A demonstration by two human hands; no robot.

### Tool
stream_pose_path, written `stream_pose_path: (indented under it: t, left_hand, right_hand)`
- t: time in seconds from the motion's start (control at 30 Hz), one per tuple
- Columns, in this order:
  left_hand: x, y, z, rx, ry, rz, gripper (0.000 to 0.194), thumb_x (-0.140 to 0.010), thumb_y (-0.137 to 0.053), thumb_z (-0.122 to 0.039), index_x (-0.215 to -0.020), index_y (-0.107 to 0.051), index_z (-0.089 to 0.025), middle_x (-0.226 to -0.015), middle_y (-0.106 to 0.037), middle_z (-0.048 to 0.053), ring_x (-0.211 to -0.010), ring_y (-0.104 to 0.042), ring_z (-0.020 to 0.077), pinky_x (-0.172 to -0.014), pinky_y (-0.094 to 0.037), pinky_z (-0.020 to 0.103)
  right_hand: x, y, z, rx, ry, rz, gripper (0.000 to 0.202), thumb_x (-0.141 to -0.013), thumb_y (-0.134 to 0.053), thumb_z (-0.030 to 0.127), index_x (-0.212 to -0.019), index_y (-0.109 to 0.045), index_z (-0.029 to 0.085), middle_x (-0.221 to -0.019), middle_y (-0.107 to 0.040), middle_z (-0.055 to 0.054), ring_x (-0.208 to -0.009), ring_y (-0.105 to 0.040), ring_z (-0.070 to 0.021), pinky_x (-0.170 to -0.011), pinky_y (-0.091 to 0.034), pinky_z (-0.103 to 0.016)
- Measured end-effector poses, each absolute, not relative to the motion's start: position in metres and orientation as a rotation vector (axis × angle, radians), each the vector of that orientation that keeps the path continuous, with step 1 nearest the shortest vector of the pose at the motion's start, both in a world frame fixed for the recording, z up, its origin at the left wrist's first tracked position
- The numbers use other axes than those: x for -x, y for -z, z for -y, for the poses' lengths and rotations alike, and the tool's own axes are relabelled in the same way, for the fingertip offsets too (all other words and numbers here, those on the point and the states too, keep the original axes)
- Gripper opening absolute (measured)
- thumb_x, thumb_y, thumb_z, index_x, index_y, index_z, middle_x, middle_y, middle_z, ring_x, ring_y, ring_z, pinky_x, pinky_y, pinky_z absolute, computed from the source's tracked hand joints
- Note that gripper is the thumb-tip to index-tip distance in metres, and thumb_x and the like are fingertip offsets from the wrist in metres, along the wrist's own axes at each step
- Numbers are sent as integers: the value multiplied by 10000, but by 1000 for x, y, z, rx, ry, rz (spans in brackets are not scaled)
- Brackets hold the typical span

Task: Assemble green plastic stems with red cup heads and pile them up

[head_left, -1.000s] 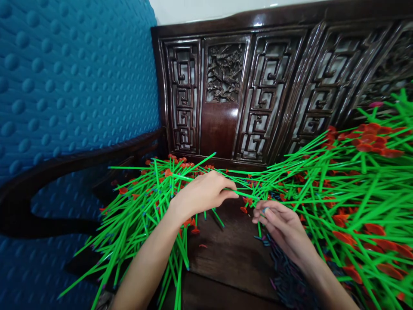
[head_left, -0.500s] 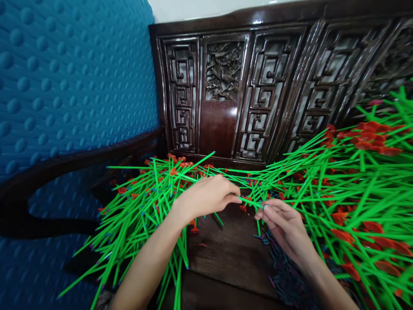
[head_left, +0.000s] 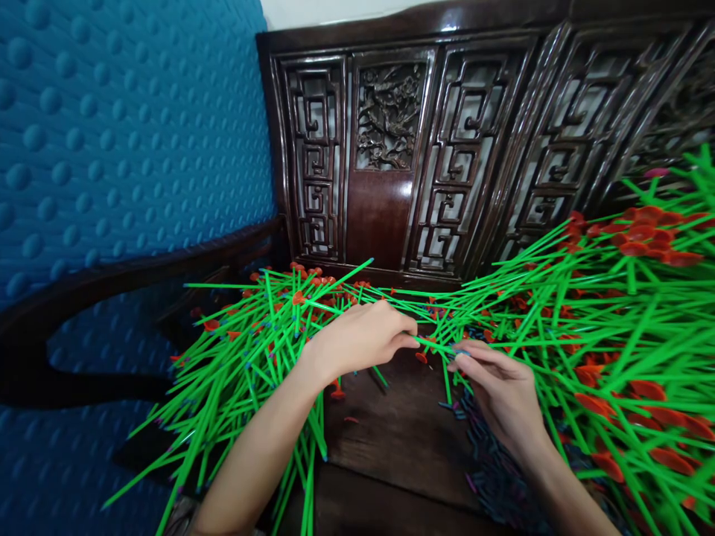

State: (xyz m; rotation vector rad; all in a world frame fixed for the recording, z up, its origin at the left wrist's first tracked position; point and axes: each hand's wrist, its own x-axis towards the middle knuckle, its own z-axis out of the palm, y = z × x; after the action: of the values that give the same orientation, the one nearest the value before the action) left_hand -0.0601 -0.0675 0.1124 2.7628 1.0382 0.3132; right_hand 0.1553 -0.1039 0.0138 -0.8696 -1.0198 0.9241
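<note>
My left hand (head_left: 380,331) is closed in a pinch on a thin green plastic stick (head_left: 433,344), which points across to my right hand. At the stick's right end, the thumb and fingers of my right hand (head_left: 500,380) pinch a small blue tip piece (head_left: 458,353). The fingertips partly cover it, so I cannot tell how far it sits on the stick. Beneath my right hand lies a heap of small dark blue and purple pieces (head_left: 494,465). Behind and below my left wrist spreads a pile of green sticks (head_left: 223,387), many with blue tips and some with orange-red cups.
A larger heap of green sticks with orange-red cups (head_left: 631,320) fills the right side. Everything rests on a dark wooden seat (head_left: 391,432) with a carved backrest (head_left: 380,216). A curved armrest (head_left: 139,275) and a blue dimpled sheet (head_left: 128,134) stand at left.
My right fingers have shifted slightly and straightened around the stick's blue end. My left hand stays nearly in place. The view has tilted a little.
</note>
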Motion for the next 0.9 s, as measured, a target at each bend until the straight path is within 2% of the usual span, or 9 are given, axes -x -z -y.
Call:
stream_pose_path:
  t: [0.17, 0.33, 0.57, 0.7, 0.9]
  left_hand:
    - [59, -113, 67, -2775, -320, -1066, 214, -995, -525, -280, -903, -691, -182, -823, -723, 41, -797, -690, 201, -690, -457, 284]
    - [59, -113, 67, -2786, -320, -1103, 224, -996, -522, -292, -893, -690, -186, -813, -722, 40, -790, -693, 209, -666, -444, 288]
    - [61, -114, 67, -2776, -309, -1030, 211, -986, -535, -258, -922, -723, -188, -829, -733, 41, -801, -692, 202, -689, -453, 290]
    - [62, -114, 66, -2786, -321, -1049, 209, -976, -546, -248, -897, -728, -184, -783, -715, 46, -783, -688, 203, -680, -456, 290]
    - [62, -115, 68, -2775, -290, -1082, 238, -996, -515, -283, -906, -712, -183, -780, -707, 44, -749, -678, 196, -651, -444, 280]
  right_hand:
    - [-155, -14, 105, 911, -935, 989, 273, -553, -954, 366, -753, -809, 248, -685, -748, -30, -581, -709, -180, -596, -606, -277]
    - [-154, -13, 106, 933, -919, 1024, 268, -592, -937, 377, -776, -805, 235, -693, -761, -43, -612, -725, -198, -617, -618, -285]
    - [-154, -15, 106, 929, -953, 1055, 275, -582, -939, 401, -751, -802, 233, -692, -768, -53, -593, -738, -208, -594, -633, -263]
    - [-154, -14, 107, 968, -908, 1116, 281, -598, -930, 418, -755, -804, 222, -706, -771, -67, -596, -740, -228, -596, -647, -296]
    - [-154, -13, 109, 922, -873, 1126, 244, -619, -926, 383, -772, -805, 237, -735, -779, -59, -624, -749, -224, -635, -651, -291]
